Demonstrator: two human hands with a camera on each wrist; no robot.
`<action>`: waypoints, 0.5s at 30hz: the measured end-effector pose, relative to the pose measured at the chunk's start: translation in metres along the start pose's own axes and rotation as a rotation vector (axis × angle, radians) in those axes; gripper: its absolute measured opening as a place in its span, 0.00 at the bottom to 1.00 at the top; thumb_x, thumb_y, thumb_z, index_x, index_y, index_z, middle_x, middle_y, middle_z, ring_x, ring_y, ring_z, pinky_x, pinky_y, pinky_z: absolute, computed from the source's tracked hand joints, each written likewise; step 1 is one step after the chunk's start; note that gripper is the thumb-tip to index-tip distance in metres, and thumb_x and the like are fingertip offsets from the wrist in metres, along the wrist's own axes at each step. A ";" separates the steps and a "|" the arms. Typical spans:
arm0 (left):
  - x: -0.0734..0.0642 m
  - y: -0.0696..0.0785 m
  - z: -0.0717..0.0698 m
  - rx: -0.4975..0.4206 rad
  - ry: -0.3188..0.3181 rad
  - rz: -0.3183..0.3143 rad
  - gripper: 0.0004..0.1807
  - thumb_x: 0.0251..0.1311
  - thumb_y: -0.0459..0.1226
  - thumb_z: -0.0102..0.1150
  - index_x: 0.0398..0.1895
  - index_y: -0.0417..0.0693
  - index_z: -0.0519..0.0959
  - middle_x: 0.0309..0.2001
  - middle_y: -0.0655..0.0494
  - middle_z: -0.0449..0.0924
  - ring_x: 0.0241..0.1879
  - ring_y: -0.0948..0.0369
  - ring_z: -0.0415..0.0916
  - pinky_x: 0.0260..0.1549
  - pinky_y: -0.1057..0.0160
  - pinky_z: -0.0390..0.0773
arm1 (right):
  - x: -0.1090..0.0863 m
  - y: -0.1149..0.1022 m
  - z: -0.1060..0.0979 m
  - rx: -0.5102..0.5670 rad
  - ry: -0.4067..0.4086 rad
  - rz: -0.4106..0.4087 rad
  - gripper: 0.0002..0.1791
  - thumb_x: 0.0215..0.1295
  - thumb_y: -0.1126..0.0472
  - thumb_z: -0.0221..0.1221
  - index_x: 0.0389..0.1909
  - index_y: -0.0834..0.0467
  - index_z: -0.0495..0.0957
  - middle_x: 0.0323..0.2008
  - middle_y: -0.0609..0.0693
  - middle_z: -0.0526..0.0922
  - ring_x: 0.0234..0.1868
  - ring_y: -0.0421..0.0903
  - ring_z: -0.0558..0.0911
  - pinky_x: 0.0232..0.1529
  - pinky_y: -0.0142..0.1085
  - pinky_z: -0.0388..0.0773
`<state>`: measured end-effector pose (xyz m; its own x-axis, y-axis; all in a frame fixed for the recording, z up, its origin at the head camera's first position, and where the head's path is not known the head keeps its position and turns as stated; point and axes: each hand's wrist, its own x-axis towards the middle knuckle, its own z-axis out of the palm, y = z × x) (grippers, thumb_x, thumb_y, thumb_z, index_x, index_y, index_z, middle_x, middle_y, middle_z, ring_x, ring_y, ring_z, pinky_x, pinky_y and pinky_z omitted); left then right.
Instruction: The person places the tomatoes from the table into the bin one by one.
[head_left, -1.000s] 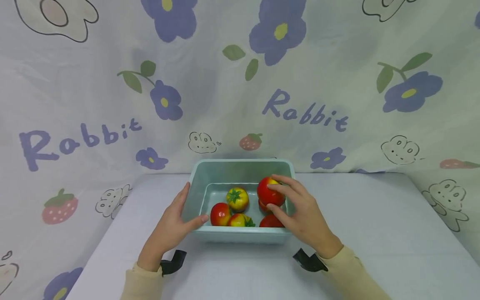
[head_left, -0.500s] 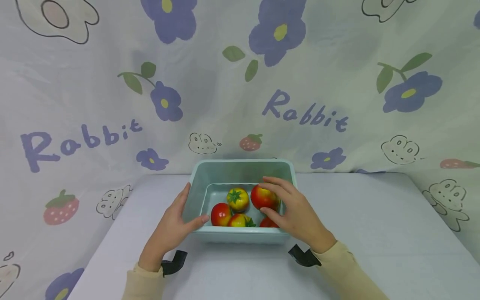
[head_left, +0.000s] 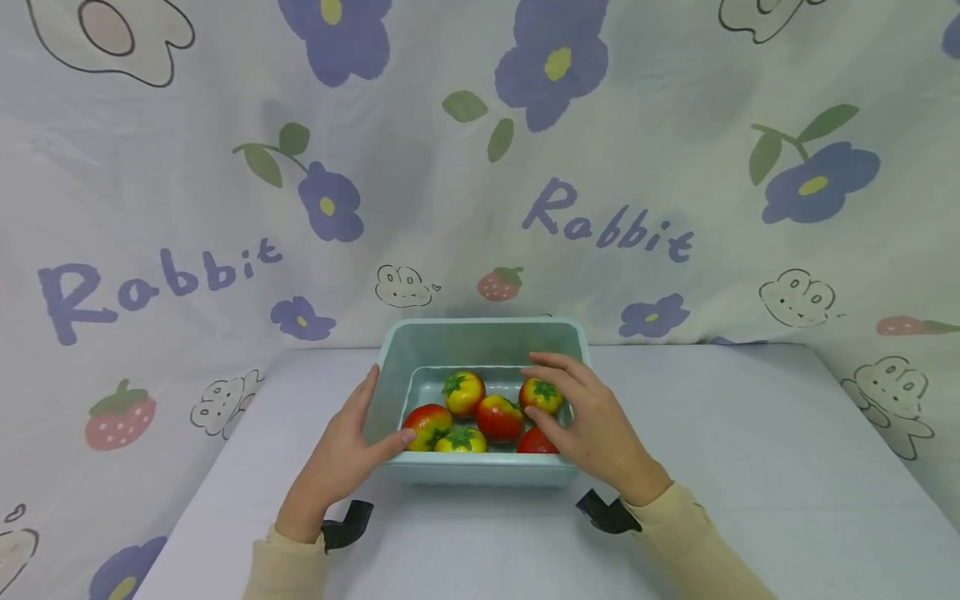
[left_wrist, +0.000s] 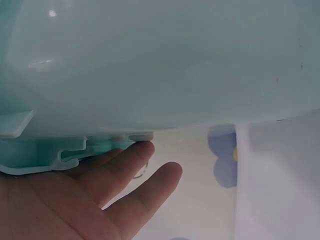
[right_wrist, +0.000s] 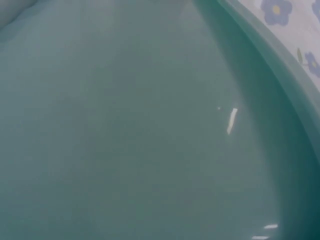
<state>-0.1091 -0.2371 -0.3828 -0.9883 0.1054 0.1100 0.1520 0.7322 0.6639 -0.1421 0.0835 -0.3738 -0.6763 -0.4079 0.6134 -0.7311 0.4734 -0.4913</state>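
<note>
A pale green plastic box (head_left: 483,472) stands on the table with several red-and-yellow toy tomatoes in it. My left hand (head_left: 341,446) holds the box at its left front corner, thumb over the rim and fingers along the outer side; in the left wrist view the fingers (left_wrist: 145,200) lie beside the rim. Over the right side of the box my right hand (head_left: 596,429) hangs with spread, loosely bent fingers and nothing held. One tomato (head_left: 542,396) shows just beyond its fingertips, and a redder tomato (head_left: 500,418) lies left of the thumb.
A white cloth covers the table (head_left: 720,433). Behind the box rises a printed curtain (head_left: 420,183) with flowers and lettering. The right wrist view is filled by the box's smooth green wall (right_wrist: 150,125).
The right hand has lowered to the left and let go of a tomato, which has rolled left among the others. Those near it have shifted a little. The left hand stays on the box.
</note>
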 end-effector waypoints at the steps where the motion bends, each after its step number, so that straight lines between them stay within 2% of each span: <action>1: 0.000 0.000 0.000 0.002 -0.002 -0.002 0.52 0.55 0.55 0.59 0.74 0.53 0.38 0.73 0.51 0.42 0.68 0.45 0.47 0.57 0.35 0.58 | 0.000 0.000 0.000 0.000 0.006 0.008 0.25 0.54 0.61 0.67 0.54 0.55 0.75 0.60 0.48 0.70 0.60 0.44 0.69 0.55 0.39 0.72; 10: 0.003 0.000 -0.004 0.010 -0.013 0.019 0.50 0.57 0.53 0.58 0.74 0.51 0.38 0.73 0.51 0.41 0.69 0.45 0.45 0.59 0.36 0.55 | -0.003 0.007 -0.006 0.000 0.051 0.019 0.24 0.54 0.60 0.66 0.54 0.55 0.75 0.59 0.47 0.70 0.59 0.45 0.71 0.57 0.41 0.71; 15: 0.002 -0.007 -0.008 -0.015 -0.030 0.036 0.49 0.58 0.51 0.58 0.74 0.53 0.39 0.73 0.51 0.41 0.70 0.45 0.44 0.60 0.36 0.53 | -0.006 0.015 -0.015 0.000 0.096 0.024 0.23 0.54 0.61 0.65 0.53 0.55 0.75 0.58 0.46 0.71 0.59 0.45 0.71 0.58 0.39 0.70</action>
<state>-0.1124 -0.2472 -0.3810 -0.9820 0.1517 0.1121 0.1874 0.7174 0.6709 -0.1475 0.1050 -0.3757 -0.6817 -0.3194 0.6582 -0.7149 0.4822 -0.5064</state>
